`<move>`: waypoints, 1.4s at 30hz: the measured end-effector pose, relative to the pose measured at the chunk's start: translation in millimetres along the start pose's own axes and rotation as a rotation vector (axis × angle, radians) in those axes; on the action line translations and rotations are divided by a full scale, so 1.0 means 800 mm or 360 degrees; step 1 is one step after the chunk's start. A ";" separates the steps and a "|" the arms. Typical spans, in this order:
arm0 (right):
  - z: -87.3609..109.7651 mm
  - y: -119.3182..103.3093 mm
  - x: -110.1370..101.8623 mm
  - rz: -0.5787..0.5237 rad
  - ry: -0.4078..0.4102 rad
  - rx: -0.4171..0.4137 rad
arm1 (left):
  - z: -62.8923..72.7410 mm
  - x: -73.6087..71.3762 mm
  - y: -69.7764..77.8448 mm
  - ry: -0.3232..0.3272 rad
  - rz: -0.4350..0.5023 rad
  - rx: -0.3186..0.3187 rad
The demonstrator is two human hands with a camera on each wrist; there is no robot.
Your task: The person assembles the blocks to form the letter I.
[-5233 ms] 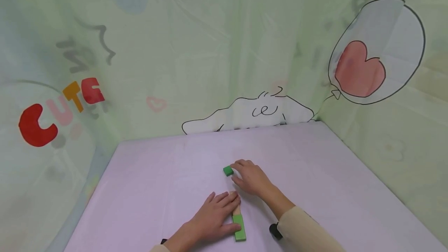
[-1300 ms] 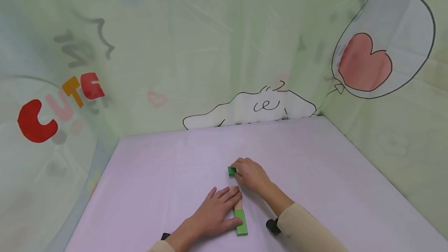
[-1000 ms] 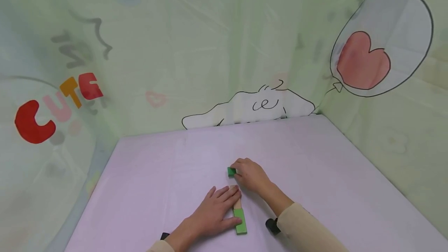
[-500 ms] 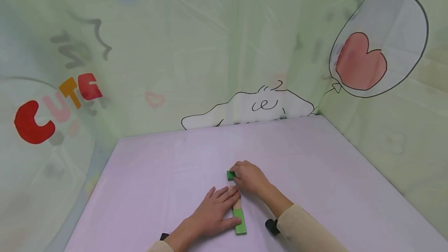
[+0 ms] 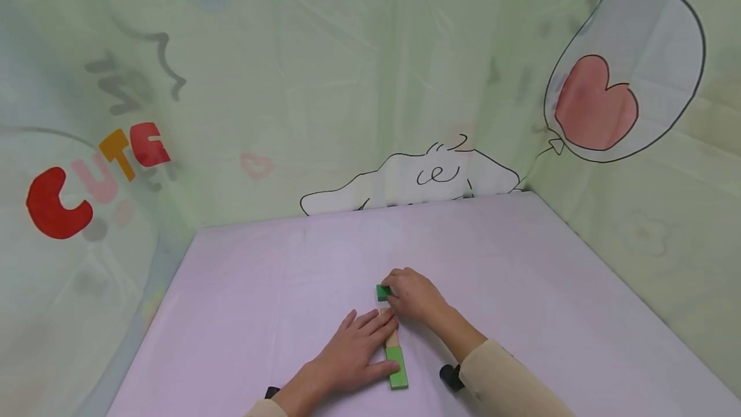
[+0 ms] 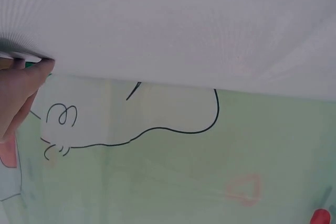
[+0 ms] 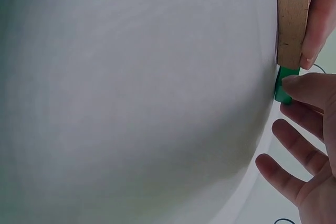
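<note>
Two flat blocks lie end to end on the table in the head view: a light green block (image 5: 398, 375) nearer me and a bare wooden block (image 5: 392, 338) beyond it. My left hand (image 5: 356, 352) rests on them, fingers straight over the wooden one, thumb on the light green one. Just past the far end of the wooden block, my right hand (image 5: 417, 293) pinches a small dark green block (image 5: 382, 293) between thumb and finger. The right wrist view has this green block (image 7: 284, 94) close to the wooden block's end (image 7: 292, 24), its other fingers spread away.
The table (image 5: 260, 314) has a pale lilac cover. A printed curtain (image 5: 324, 82) with a balloon drawing stands behind and along the sides. A small black object (image 5: 450, 377) sits under the right sleeve (image 5: 503, 372).
Earlier my right fingers were beside the dark green block; now they pinch it. Over the last second it has come slightly nearer the wooden block. My left hand has stayed on its blocks.
</note>
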State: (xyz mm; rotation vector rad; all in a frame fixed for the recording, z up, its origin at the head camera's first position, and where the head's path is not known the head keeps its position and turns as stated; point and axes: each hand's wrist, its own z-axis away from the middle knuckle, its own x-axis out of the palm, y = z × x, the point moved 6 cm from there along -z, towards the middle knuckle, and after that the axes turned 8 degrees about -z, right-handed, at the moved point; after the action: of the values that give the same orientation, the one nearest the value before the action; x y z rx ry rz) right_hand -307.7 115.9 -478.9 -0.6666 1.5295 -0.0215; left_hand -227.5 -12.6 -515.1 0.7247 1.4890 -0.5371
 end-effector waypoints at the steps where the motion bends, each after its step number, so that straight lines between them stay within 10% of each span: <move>1: 0.000 0.000 -0.001 0.0004 0.0007 -0.0010 | 0.000 0.000 0.000 0.0002 -0.0005 0.0001; 42: -0.005 -0.005 0.001 0.0106 -0.0019 0.0012 | -0.001 -0.004 0.001 0.0014 -0.0038 -0.0004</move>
State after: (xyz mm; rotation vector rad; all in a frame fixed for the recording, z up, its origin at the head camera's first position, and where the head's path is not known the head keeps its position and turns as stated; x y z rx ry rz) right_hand -309.3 110.5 -477.6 -0.6088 1.5388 0.0268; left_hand -227.6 -12.0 -511.7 0.7088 1.5079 -0.5509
